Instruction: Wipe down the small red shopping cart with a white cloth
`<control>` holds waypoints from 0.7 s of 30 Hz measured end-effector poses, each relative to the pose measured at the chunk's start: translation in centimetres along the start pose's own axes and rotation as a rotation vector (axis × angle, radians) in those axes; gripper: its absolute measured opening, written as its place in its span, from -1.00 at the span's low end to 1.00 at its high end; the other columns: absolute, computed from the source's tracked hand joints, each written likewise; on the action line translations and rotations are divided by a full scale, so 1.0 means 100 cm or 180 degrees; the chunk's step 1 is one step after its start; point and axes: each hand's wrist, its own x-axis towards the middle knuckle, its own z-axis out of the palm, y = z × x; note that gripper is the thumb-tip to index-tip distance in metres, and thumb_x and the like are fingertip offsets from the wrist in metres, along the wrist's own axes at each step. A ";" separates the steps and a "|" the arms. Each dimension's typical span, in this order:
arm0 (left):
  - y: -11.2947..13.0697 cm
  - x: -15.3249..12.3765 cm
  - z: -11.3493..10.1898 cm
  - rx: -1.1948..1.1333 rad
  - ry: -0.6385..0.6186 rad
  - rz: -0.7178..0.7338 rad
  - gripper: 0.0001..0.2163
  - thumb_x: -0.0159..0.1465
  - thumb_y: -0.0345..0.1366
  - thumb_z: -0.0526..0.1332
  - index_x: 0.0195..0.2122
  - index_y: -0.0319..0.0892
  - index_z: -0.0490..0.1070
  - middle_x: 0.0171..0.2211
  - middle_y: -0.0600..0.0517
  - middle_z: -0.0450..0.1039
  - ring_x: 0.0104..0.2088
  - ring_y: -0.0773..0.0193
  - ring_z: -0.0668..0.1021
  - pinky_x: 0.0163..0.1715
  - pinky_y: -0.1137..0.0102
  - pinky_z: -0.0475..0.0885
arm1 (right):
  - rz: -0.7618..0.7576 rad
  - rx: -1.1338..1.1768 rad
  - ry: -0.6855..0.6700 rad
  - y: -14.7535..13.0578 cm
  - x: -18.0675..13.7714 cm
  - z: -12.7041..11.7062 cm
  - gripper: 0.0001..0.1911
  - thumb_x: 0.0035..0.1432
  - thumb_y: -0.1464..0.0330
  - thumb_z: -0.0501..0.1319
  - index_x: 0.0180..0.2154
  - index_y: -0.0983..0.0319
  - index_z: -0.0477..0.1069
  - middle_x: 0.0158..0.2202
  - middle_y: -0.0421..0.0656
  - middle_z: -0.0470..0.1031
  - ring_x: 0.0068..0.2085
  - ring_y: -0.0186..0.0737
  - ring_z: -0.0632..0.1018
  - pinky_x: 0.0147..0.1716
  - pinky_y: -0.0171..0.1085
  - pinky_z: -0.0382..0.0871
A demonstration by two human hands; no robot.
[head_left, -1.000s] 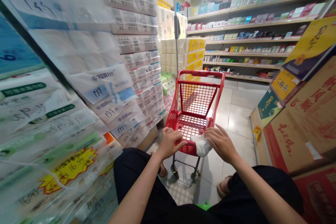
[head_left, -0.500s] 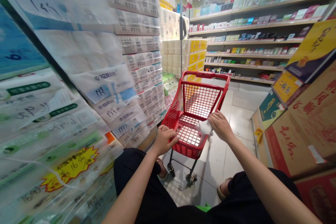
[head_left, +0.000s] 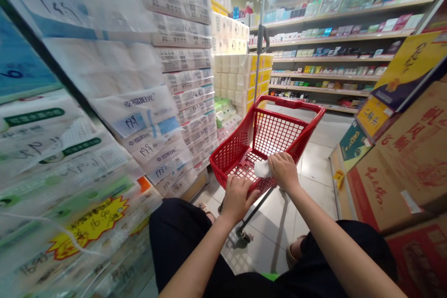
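Observation:
A red plastic shopping cart [head_left: 279,131] with a grid-walled basket stands before me on thin dark legs with casters. Its push handle is at the far side, angled to the right, and inside the basket I see only the bare grid. My left hand [head_left: 240,199] has its fingers hooked over the near rim, with the thumb outside. In my right hand [head_left: 284,172] is a crumpled white cloth [head_left: 262,169], perhaps a tissue, pressed against the cart's right-hand rim. The fingers of that hand are bent around the cloth and partly hide it.
Wrapped tissue packs [head_left: 139,125] are stacked high on my left, behind a glass pane. A glass door with a dark handle [head_left: 260,39] stands beyond the cart. Cardboard cartons [head_left: 408,149] rise on the right. Stocked shelves [head_left: 335,60] line the back, above pale floor tiles [head_left: 310,167].
The cart has turned, its handle end swinging right and its near end left. My left hand has shifted right along the rim; my right hand with the cloth has moved slightly left.

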 end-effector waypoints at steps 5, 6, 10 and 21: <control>-0.010 0.004 -0.001 0.0224 -0.0146 0.0205 -0.71 0.41 -0.10 0.04 -0.36 -0.11 0.38 -0.36 0.01 0.39 -0.26 0.18 0.36 -0.07 0.20 0.23 | -0.0043 0.0088 -0.0071 0.005 -0.010 -0.009 -0.64 0.38 0.23 -0.11 -0.29 0.13 0.41 -0.28 -0.10 0.48 -0.10 -0.08 0.39 0.08 -0.04 0.13; -0.013 0.005 -0.002 0.0237 -0.0164 0.0239 -0.71 0.41 -0.09 0.04 -0.38 -0.12 0.38 -0.36 0.01 0.39 -0.27 0.19 0.36 -0.08 0.21 0.23 | -0.0088 0.0103 -0.0127 0.008 -0.013 -0.011 -0.65 0.38 0.23 -0.11 -0.27 0.13 0.41 -0.26 -0.11 0.49 -0.08 -0.09 0.39 0.10 -0.04 0.13; -0.019 0.007 -0.007 0.0267 -0.0194 0.0263 -0.69 0.40 -0.08 0.05 -0.40 -0.12 0.36 -0.38 0.01 0.38 -0.28 0.20 0.36 -0.12 0.24 0.23 | -0.0281 0.0047 -0.0287 0.028 -0.017 -0.016 -0.67 0.39 0.23 -0.10 -0.18 0.12 0.42 -0.13 -0.14 0.51 0.03 -0.10 0.40 0.21 -0.03 0.07; -0.041 0.004 -0.012 0.0055 -0.0211 0.0281 -0.69 0.39 -0.09 0.07 -0.42 -0.12 0.37 -0.39 0.02 0.39 -0.30 0.21 0.35 -0.15 0.25 0.23 | -0.0118 -0.0314 0.0073 0.102 -0.015 -0.035 -0.64 0.37 0.23 -0.07 0.02 0.13 0.39 0.11 -0.10 0.43 0.23 -0.01 0.30 0.32 0.14 -0.14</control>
